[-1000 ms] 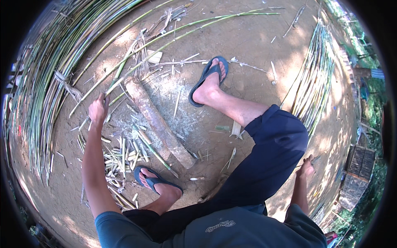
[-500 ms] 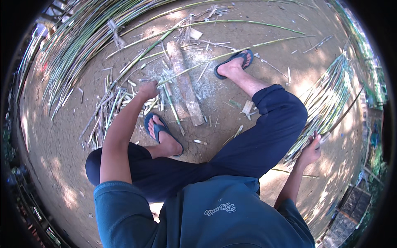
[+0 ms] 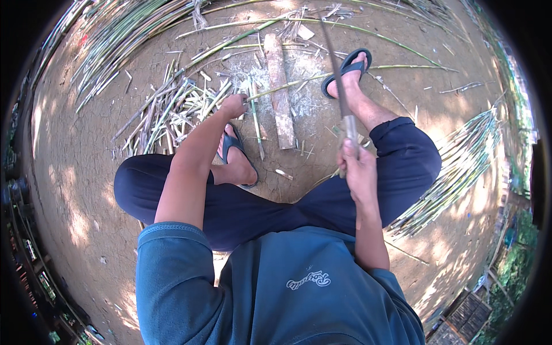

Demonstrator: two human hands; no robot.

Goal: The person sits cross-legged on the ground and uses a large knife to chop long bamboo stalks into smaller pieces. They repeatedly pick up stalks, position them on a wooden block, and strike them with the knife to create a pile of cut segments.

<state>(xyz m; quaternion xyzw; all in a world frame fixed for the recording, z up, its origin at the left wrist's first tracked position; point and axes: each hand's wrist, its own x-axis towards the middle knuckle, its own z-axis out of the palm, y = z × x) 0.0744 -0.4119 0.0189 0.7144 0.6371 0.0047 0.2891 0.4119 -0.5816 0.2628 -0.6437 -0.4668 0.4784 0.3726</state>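
Note:
My left hand (image 3: 234,106) is closed round the near end of a long, thin green cane stalk (image 3: 310,80). That stalk lies across a flat wooden block (image 3: 279,98) on the ground and runs off to the right past my foot. In my right hand (image 3: 360,172), a machete (image 3: 338,80) is gripped by its handle and held up in front of my right knee. Its long, dark blade points away from me and crosses over the stalk in the view. Short cut pieces of cane (image 3: 190,103) are heaped beside my left hand.
A large bundle of long canes (image 3: 138,40) lies at the far left. Another bundle (image 3: 460,167) rests to the right of my knee. Pale chips (image 3: 310,100) cover the ground round the block, between my sandalled feet. A loose cane (image 3: 374,31) stretches across the far side.
My right hand has swung the machete from out beside the right bundle inward to the front of my knee, with the blade raised. My left hand keeps hold of the cane stalk.

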